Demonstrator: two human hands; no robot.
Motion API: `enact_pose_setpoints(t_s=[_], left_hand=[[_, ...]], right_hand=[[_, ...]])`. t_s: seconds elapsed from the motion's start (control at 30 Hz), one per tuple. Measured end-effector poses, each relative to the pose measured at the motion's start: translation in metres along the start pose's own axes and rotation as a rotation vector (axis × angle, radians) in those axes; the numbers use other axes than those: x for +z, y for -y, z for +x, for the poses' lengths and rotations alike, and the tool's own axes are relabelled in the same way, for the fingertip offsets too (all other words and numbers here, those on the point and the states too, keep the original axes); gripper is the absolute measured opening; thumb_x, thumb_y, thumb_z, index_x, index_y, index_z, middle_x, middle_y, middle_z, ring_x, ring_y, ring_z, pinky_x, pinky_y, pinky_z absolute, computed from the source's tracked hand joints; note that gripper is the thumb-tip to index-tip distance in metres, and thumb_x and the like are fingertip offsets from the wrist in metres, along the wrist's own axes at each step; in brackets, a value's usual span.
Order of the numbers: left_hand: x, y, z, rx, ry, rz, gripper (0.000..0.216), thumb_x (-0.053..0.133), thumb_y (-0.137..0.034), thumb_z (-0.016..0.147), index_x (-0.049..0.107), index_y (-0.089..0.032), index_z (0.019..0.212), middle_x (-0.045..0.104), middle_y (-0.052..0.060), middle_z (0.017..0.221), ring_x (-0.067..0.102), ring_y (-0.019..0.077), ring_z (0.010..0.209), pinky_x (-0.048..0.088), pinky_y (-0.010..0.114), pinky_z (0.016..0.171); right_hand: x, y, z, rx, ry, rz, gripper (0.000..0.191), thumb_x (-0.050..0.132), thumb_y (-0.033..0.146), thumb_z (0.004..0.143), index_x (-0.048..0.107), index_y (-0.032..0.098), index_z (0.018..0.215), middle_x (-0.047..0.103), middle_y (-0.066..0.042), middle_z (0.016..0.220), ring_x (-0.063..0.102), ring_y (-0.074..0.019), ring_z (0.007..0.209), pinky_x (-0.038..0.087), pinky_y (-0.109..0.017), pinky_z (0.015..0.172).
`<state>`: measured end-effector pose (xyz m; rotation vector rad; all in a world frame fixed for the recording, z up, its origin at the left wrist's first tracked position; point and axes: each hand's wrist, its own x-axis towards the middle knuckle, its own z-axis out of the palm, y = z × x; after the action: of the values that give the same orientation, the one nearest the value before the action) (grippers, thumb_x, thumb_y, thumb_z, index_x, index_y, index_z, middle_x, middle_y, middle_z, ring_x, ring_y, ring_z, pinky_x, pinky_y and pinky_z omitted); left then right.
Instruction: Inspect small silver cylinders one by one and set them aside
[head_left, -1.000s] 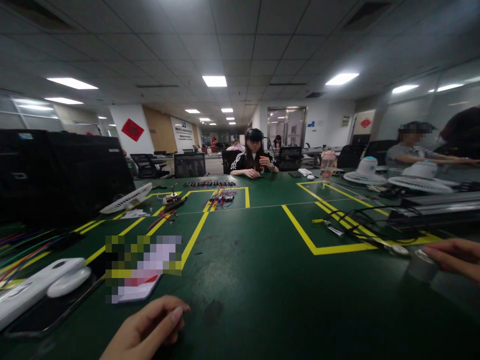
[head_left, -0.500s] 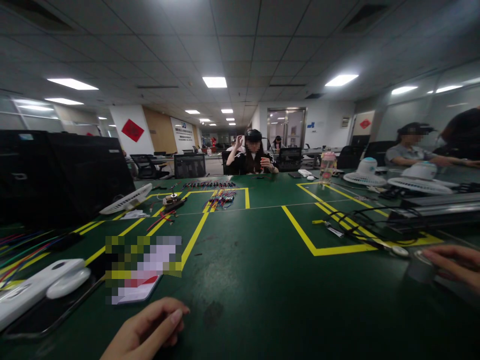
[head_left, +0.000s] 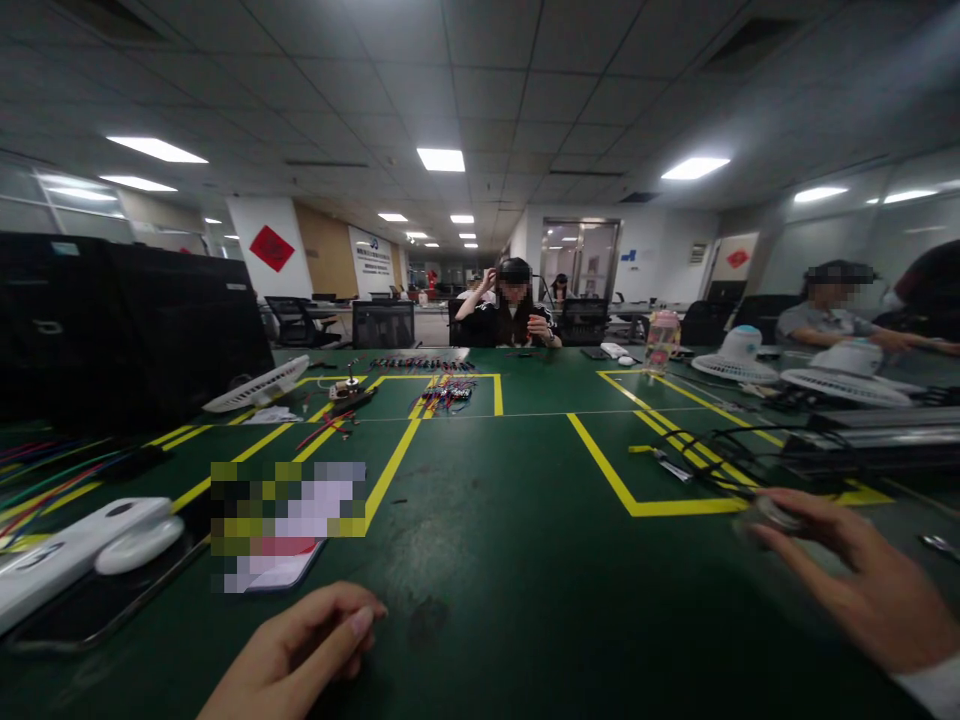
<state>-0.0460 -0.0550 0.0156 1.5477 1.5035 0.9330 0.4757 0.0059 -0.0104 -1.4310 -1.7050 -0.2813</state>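
Observation:
My left hand (head_left: 307, 640) rests low over the green table, its fingers loosely curled and the thumb against them. Nothing shows in its grasp. At the right, my right hand (head_left: 862, 570) is closed on a small round greyish thing (head_left: 772, 515), held between thumb and fingers; motion blur hides its kind. Just behind it lie black cables (head_left: 720, 455). Beyond my left hand is a flat card-like item (head_left: 289, 572), partly pixelated.
At left lie a dark phone (head_left: 75, 620), a white device (head_left: 97, 555) and a black computer case (head_left: 127, 330). Wired parts (head_left: 446, 393) sit farther back. White fans (head_left: 739, 365), a bottle (head_left: 661, 340) and metal profiles (head_left: 885, 435) stand right. A person (head_left: 514, 310) sits opposite.
My right hand has moved left and further into view, carrying the round greyish thing over the table. My left hand keeps about the same place and pose.

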Motion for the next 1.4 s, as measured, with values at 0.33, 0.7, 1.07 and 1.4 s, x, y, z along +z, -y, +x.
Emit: enact_pose_setpoints(t_s=[0.33,0.7,1.07,1.4], left_hand=[[-0.008,0.004,-0.001,-0.015,-0.001,-0.03,0.023,0.054,-0.043,0.083,0.069,-0.027,0.084,0.067,-0.002,0.073,0.062,0.0206,0.069,0.051,0.03,0.065],[0.033,-0.038,0.02,0.109,0.034,0.132,0.02,0.055,-0.036,0.084,0.067,-0.024,0.094,0.068,0.0,0.08,0.063,0.0217,0.076,0.048,0.03,0.068],[0.092,-0.093,0.043,0.532,0.047,0.155,0.009,0.062,-0.02,0.081,0.07,-0.022,0.077,0.062,0.002,0.09,0.059,0.0201,0.091,0.045,0.034,0.083],[0.061,-0.057,0.049,0.407,0.073,0.227,0.013,0.063,-0.027,0.081,0.074,-0.028,0.087,0.062,0.002,0.096,0.058,0.0224,0.093,0.044,0.038,0.085]], right_hand=[[0.086,0.202,-0.003,-0.361,0.399,0.663,0.033,0.058,0.017,0.078,0.045,0.02,0.109,0.053,-0.007,0.112,0.052,-0.0148,0.106,0.046,-0.029,0.092],[0.088,0.207,0.004,0.059,0.771,0.813,0.037,0.07,0.021,0.066,0.048,0.016,0.096,0.06,-0.002,0.091,0.057,-0.0133,0.082,0.047,-0.029,0.076],[0.088,0.206,0.007,0.026,0.786,0.867,0.036,0.071,0.021,0.066,0.047,0.015,0.092,0.059,-0.001,0.086,0.057,-0.0116,0.078,0.047,-0.025,0.071],[0.082,0.205,0.006,-0.004,0.795,0.808,0.034,0.068,0.021,0.069,0.047,0.016,0.096,0.059,-0.002,0.092,0.057,-0.0126,0.083,0.046,-0.027,0.075]])
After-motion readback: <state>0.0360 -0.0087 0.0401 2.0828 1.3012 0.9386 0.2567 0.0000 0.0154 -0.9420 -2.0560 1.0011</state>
